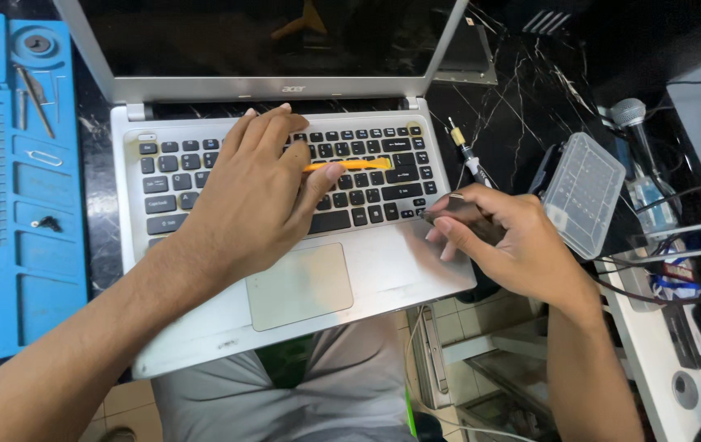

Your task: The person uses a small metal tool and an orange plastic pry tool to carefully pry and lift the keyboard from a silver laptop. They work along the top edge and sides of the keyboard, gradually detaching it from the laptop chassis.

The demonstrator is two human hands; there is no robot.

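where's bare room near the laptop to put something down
Free: the palm rest between touchpad and right hand, and the black marble between the laptop screen and clear plastic case, apart from a screwdriver. Crowded: the keyboard under the left hand and orange pry tool, and the far-right cable clutter.

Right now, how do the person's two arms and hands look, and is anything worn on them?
Both forearms are bare up to the picture's edge, with no sleeves showing. The left hand and the right hand wear no gloves, and no watch, ring or bracelet shows. The fingernails are short and unpainted.
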